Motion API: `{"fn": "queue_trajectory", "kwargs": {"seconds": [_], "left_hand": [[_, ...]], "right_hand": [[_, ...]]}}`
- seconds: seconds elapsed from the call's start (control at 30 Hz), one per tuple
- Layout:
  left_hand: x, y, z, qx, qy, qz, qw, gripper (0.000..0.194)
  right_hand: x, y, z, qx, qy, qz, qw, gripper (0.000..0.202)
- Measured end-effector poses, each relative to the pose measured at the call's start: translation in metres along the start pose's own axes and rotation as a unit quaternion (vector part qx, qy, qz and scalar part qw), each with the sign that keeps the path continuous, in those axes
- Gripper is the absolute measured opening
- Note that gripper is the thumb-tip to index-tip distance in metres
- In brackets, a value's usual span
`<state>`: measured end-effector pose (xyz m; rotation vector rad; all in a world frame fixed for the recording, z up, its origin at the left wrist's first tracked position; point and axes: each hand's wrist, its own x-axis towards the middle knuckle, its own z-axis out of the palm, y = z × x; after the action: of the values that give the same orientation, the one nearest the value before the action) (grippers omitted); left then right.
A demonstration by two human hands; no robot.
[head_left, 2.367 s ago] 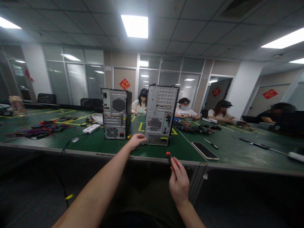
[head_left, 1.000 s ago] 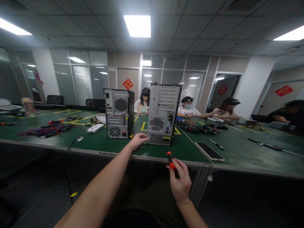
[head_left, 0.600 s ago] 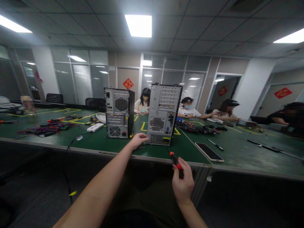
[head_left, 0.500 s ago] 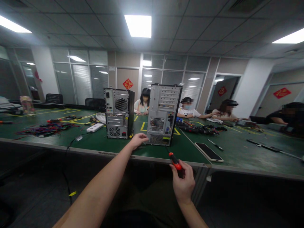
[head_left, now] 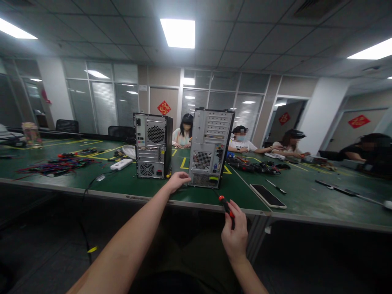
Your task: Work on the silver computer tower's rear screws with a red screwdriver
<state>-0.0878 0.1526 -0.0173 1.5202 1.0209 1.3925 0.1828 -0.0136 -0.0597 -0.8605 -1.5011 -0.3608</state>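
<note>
My right hand (head_left: 235, 234) is closed round the handle of a red and black screwdriver (head_left: 226, 204). Its thin shaft points up and left, toward the bottom edge of the larger computer tower (head_left: 202, 134); whether the tip touches the tower I cannot tell. This tower stands upright with its silver back panel, ports and vents facing me. At its lower left corner is my left hand (head_left: 177, 182), fingers pressed together against the case. A smaller computer tower (head_left: 150, 145) stands upright to the left, its back also toward me.
A phone (head_left: 267, 196) and a small pen-like tool (head_left: 276, 186) lie right of the screwdriver. Black cables (head_left: 263, 166) are heaped behind them. On the left are a white power strip (head_left: 121, 164) and tangled coloured wires (head_left: 58, 166). Several people sit across the green table (head_left: 171, 195).
My right hand has shifted slightly on the screwdriver, and the handle leans a little more to the right. My left hand and both towers stay in place.
</note>
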Motion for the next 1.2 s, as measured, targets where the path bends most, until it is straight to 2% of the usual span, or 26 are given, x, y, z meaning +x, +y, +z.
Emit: {"fn": "queue_trajectory", "kwargs": {"seconds": [0.1,0.27,0.57,0.7,0.9,0.97,1.1,1.2], "left_hand": [[0.0,0.0,0.0,-0.001,0.002,-0.003,1.0,0.04],[0.0,0.0,0.0,-0.005,0.008,-0.004,1.0,0.04],[0.001,-0.001,0.001,-0.003,0.007,0.003,1.0,0.04],[0.001,-0.002,0.0,0.003,0.01,0.001,1.0,0.039],[0.0,0.0,0.001,-0.002,0.006,-0.001,1.0,0.041],[0.0,0.0,0.001,-0.002,0.003,0.002,1.0,0.042],[0.0,0.0,0.0,0.004,0.002,0.004,1.0,0.04],[0.001,0.0,0.0,0.003,0.001,0.004,1.0,0.038]], "right_hand": [[-0.001,0.002,0.0,-0.003,0.001,0.006,1.0,0.036],[-0.003,0.003,-0.001,-0.01,0.046,0.038,0.998,0.03],[-0.007,0.001,0.001,0.046,0.03,0.11,0.992,0.036],[-0.004,0.002,-0.002,0.007,0.03,0.065,0.997,0.034],[0.005,0.0,-0.004,0.009,-0.033,-0.03,0.999,0.038],[0.006,-0.001,-0.004,0.011,-0.039,-0.037,0.998,0.037],[0.004,0.0,-0.002,-0.005,0.018,0.045,0.999,0.03],[0.004,0.003,-0.002,0.006,0.044,0.12,0.992,0.033]]}}
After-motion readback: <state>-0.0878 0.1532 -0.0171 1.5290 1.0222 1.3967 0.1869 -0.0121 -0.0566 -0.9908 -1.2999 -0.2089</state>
